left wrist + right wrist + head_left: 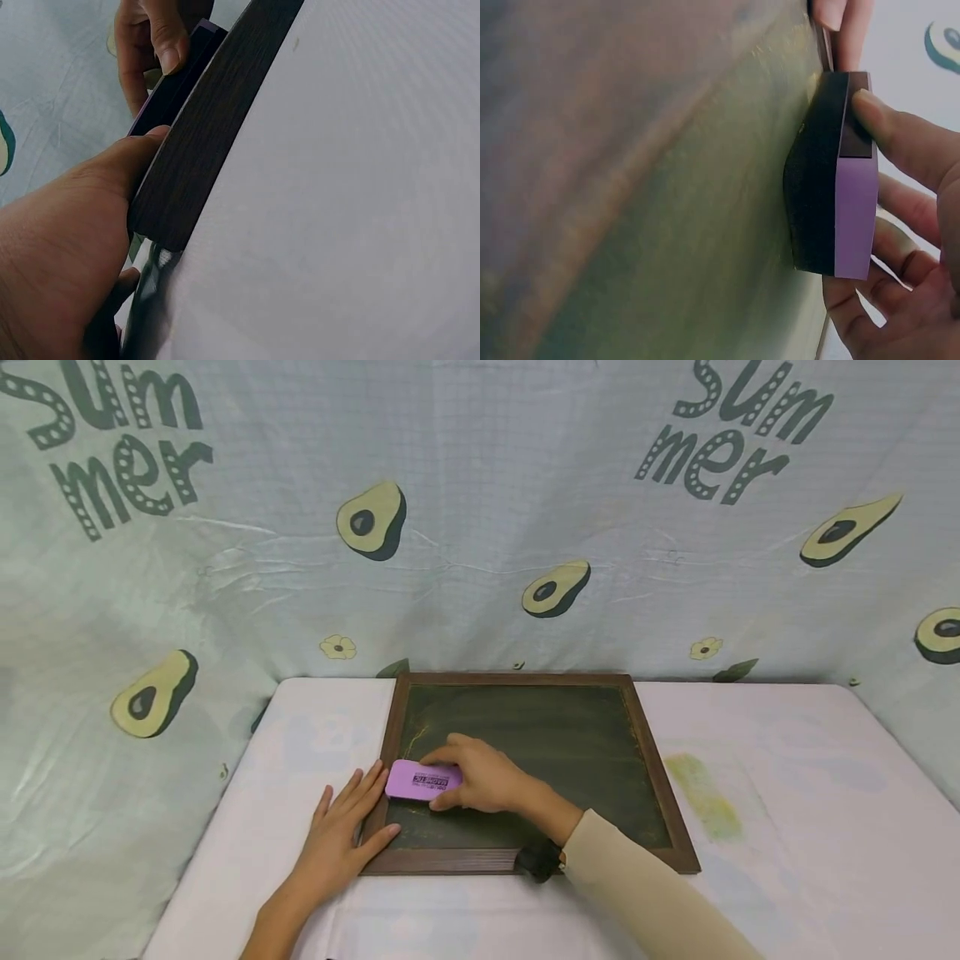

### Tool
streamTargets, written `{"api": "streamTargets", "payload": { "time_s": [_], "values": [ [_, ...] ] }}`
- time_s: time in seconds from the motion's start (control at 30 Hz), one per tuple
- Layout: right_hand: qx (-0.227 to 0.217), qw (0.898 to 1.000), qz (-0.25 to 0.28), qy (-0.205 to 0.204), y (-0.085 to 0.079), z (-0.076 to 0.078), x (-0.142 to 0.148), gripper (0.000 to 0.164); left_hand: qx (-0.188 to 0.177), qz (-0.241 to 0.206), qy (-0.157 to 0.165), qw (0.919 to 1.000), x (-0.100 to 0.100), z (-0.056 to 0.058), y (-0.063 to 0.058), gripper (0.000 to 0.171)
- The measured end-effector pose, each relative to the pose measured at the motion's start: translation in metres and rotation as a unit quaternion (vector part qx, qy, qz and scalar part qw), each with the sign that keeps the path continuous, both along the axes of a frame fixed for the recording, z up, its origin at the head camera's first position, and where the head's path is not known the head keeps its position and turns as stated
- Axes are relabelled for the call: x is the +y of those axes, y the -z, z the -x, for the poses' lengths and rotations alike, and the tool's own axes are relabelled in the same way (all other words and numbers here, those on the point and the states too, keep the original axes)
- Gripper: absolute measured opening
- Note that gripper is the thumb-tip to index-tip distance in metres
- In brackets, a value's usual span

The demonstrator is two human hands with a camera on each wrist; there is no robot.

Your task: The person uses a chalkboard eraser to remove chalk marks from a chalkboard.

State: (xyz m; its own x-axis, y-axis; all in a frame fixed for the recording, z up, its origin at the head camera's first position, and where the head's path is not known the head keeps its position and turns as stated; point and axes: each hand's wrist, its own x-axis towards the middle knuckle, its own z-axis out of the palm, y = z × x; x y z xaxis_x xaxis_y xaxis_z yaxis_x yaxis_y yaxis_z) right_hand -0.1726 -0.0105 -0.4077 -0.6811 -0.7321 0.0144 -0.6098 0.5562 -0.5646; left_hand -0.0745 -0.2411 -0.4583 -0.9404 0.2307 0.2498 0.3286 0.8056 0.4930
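A purple board eraser [411, 780] with dark lettering on top lies over the left side of a framed chalkboard [540, 752]. My right hand [483, 774] grips it between thumb and fingers from its right end. In the right wrist view the eraser's dark felt [814, 187] faces the green board surface. My left hand [341, 835] rests with spread, straight fingers on the board's left wooden frame, thumb over the lower left corner. Seen from the left wrist, the left thumb [142, 150] lies along the dark frame edge [210, 127].
Yellow chalk marks [416, 739] show at the board's upper left. A yellowish stain [703, 797] marks the white tablecloth [795, 752] right of the board. Behind the table hangs a curtain [465, 527] printed with avocados. A dark wrist device [537, 862] is by the right sleeve.
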Motion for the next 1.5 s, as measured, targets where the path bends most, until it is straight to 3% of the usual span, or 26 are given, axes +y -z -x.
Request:
{"api": "streamTargets", "payload": {
  "time_s": [0.4, 0.57, 0.8, 1.07, 1.27, 1.5],
  "values": [
    [-0.016, 0.998, 0.023, 0.049, 0.001, 0.023, -0.001, 0.053, -0.014, 0.005, -0.001, 0.9999, 0.000, 0.000, 0.000, 0.071],
    [-0.019, 0.997, 0.007, 0.077, 0.000, 0.030, -0.002, 0.055, -0.010, -0.002, -0.003, 0.9999, 0.001, -0.001, 0.003, 0.069],
    [-0.013, 0.995, -0.013, 0.098, 0.001, 0.036, 0.016, 0.055, -0.030, 0.000, -0.008, 0.9995, 0.004, -0.001, 0.005, 0.069],
    [0.018, 0.994, 0.000, 0.112, 0.002, 0.031, 0.066, 0.053, -0.045, 0.018, -0.012, 0.9987, 0.002, 0.000, -0.002, 0.070],
    [0.042, 0.992, 0.025, 0.117, 0.004, 0.017, 0.123, 0.053, -0.051, 0.020, -0.008, 0.9985, 0.003, 0.002, -0.004, 0.070],
    [0.067, 0.984, 0.012, 0.163, 0.004, -0.005, 0.189, 0.053, -0.052, 0.016, -0.011, 0.9984, 0.003, -0.001, -0.004, 0.070]
  ]
}}
